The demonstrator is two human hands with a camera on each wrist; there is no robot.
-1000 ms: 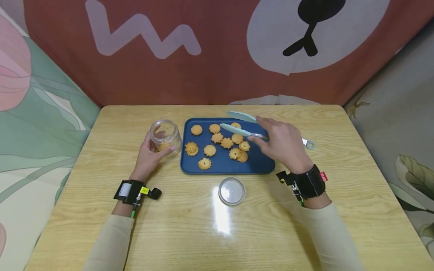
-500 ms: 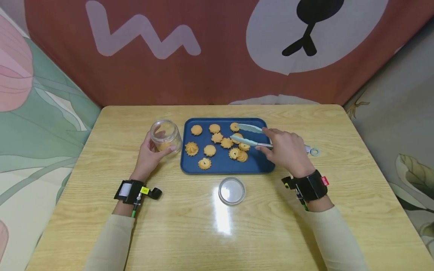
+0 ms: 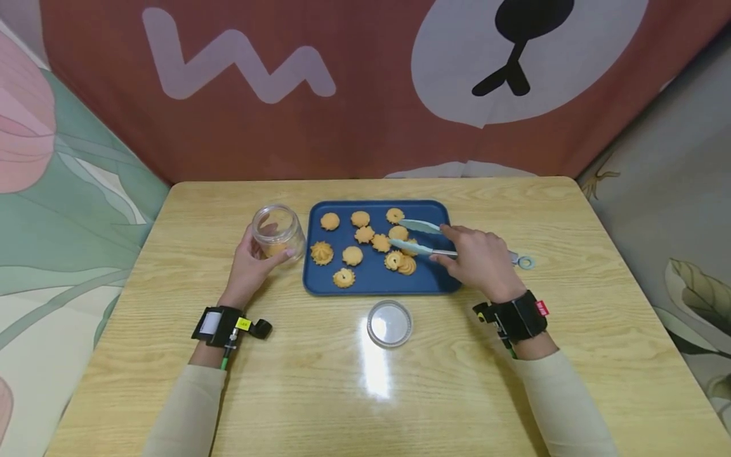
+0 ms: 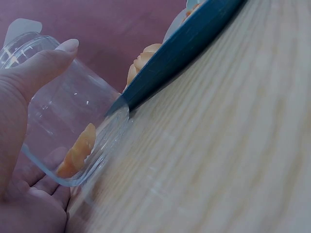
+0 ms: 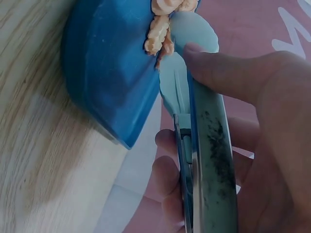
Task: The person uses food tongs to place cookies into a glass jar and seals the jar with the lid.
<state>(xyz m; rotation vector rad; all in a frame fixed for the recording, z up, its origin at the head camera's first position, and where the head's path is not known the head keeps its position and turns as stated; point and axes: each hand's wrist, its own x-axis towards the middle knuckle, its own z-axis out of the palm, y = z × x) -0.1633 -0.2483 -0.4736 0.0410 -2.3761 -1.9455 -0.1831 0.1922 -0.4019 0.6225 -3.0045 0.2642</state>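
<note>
My left hand [image 3: 251, 270] grips a clear jar [image 3: 278, 231] that stands without its lid left of the tray. One cookie [image 4: 77, 153] lies at the bottom of the jar, as the left wrist view shows. In my right hand [image 3: 480, 260] is a pair of tongs [image 5: 211, 150] with pale blue tips and metal arms. The tips are spread over the right part of the blue tray [image 3: 325, 289], around a round cookie [image 3: 398, 233]. Below them a ring-shaped cookie [image 3: 393, 260] overlaps a swirled one [image 3: 407, 266]. Part of another cookie is hidden under the lower tip.
More cookies lie across the tray, among them a large swirled one [image 3: 322, 252] at the left and a ring-shaped cookie [image 3: 344, 278] near the front edge. A round clear lid [image 3: 389, 324] lies on the wooden table [image 3: 320, 381] in front of the tray. A printed cloth [image 3: 365, 127] rises behind the table.
My right hand has brought the tongs toward me and to the right, down over the cookies at the tray's right. My left hand keeps holding the jar in place.
</note>
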